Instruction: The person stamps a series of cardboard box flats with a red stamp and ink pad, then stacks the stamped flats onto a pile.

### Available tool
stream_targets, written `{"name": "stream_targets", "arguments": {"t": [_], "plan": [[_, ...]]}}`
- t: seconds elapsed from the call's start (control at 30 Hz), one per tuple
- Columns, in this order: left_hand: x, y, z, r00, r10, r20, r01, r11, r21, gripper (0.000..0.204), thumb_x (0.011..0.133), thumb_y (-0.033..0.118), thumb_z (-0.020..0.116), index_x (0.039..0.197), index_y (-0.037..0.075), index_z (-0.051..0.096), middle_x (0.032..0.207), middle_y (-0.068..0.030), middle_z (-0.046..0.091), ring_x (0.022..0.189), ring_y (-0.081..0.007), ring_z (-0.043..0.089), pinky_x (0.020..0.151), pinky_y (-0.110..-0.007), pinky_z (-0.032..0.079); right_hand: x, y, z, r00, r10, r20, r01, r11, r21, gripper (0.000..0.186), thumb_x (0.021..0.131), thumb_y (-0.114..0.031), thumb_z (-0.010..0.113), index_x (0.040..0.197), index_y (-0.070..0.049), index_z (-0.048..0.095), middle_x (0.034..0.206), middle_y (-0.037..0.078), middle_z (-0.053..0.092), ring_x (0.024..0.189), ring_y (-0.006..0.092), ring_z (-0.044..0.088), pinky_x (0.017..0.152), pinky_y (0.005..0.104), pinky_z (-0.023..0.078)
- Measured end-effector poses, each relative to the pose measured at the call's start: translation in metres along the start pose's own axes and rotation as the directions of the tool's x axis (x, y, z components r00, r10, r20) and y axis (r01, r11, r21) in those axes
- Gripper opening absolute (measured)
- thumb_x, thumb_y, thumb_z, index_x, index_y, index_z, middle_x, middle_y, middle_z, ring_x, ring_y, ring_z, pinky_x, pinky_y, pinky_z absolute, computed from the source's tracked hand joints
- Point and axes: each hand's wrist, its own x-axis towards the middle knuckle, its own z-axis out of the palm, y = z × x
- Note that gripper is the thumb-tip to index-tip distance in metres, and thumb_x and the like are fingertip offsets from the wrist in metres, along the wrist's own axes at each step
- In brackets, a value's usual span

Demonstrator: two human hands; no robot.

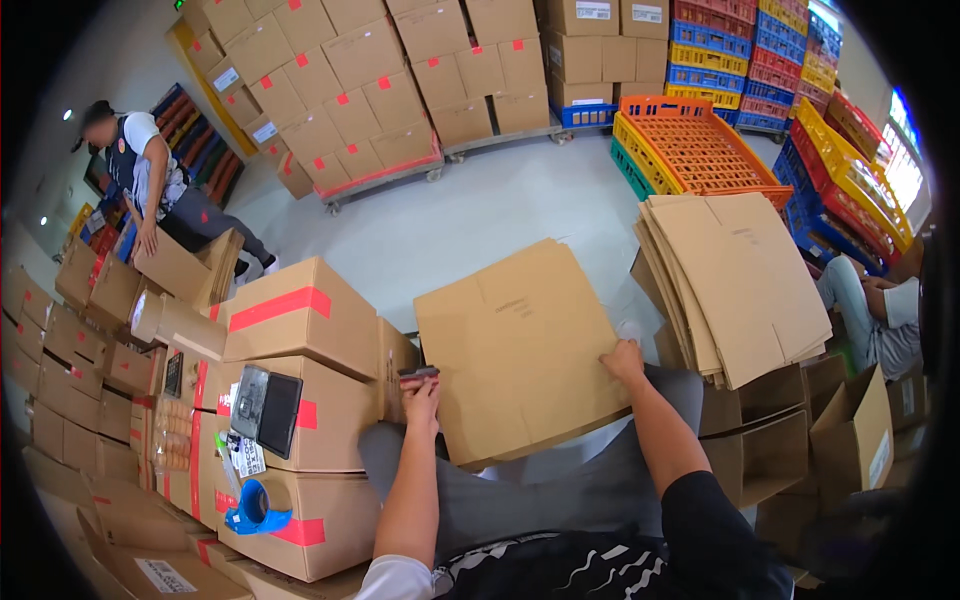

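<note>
I see my right hand (624, 358) pinching the right edge of the flattened cardboard box (518, 345), which spreads leftward across my lap; my left hand (421, 395) clutches a small dark tool (418, 373) at its left edge.

Head-worn fisheye, steeply downward, close.

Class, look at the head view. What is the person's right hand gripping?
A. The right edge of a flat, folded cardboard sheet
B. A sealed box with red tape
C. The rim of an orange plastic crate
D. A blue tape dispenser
A: the right hand grips the right edge of the flat cardboard sheet lying over the person's lap, while the left hand is at its left edge.
</note>
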Motion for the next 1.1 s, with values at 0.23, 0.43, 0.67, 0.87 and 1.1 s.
{"name": "stream_targets", "arguments": {"t": [0.23, 0.43, 0.67, 0.87, 1.1], "plan": [[0.024, -0.026, 0.004, 0.976, -0.184, 0.115, 0.179, 0.982, 0.054, 0.011, 0.094, 0.003, 0.064, 0.099, 0.012, 0.060, 0.105, -0.0063, 0.067, 0.096, -0.0229, 0.068, 0.082, -0.044, 0.059, 0.041, 0.034, 0.018, 0.993, -0.038, -0.113, 0.035, 0.999, -0.030, 0.058, 0.075, -0.046, 0.079, 0.099, 0.006, 0.074, 0.108, 0.028, 0.070, 0.105, 0.0400, 0.068, 0.096, 0.0447, 0.052], [0.022, -0.022, -0.002, 0.988, -0.117, 0.101, 0.101, 0.982, 0.157, 0.008, 0.094, 0.004, 0.064, 0.102, 0.008, 0.065, 0.104, -0.0090, 0.070, 0.094, -0.0207, 0.068, 0.079, -0.038, 0.059, 0.046, 0.032, 0.010, 0.993, -0.102, -0.066, 0.106, 0.992, 0.063, 0.050, 0.073, -0.041, 0.082, 0.098, 0.002, 0.076, 0.100, 0.024, 0.073, 0.094, 0.0365, 0.071, 0.083, 0.0429, 0.055], [0.011, -0.003, 0.029, 1.000, -0.004, -0.007, 0.005, 0.995, 0.100, 0.022, 0.093, 0.027, 0.072, 0.106, 0.009, 0.071, 0.102, -0.0009, 0.069, 0.096, -0.0119, 0.060, 0.085, -0.032, 0.047, 0.001, 0.033, -0.060, 0.850, -0.516, 0.105, -0.089, 0.056, 0.994, 0.052, 0.100, -0.028, 0.054, 0.144, -0.001, 0.051, 0.140, 0.013, 0.059, 0.126, 0.0257, 0.057, 0.107, 0.0382, 0.045], [-0.011, -0.001, 0.040, 0.995, -0.002, 0.104, 0.025, 0.976, -0.218, 0.027, 0.096, 0.027, 0.071, 0.116, 0.010, 0.065, 0.111, -0.0013, 0.070, 0.114, -0.0137, 0.058, 0.103, -0.031, 0.037, -0.066, -0.008, -0.080, 0.833, -0.553, -0.002, -0.291, -0.442, 0.849, 0.084, 0.092, -0.076, 0.045, 0.145, -0.011, 0.052, 0.141, 0.007, 0.058, 0.129, 0.0260, 0.054, 0.111, 0.0445, 0.041], [-0.004, 0.009, 0.040, 0.992, 0.079, 0.103, -0.048, 0.962, -0.271, 0.018, 0.096, 0.024, 0.071, 0.107, 0.010, 0.065, 0.110, -0.0007, 0.069, 0.113, -0.0129, 0.058, 0.103, -0.031, 0.038, -0.098, -0.029, -0.049, 0.930, -0.352, -0.103, -0.175, -0.674, 0.718, 0.081, 0.091, -0.079, 0.044, 0.140, -0.015, 0.055, 0.136, -0.001, 0.060, 0.124, 0.0208, 0.055, 0.107, 0.0415, 0.044]]}}
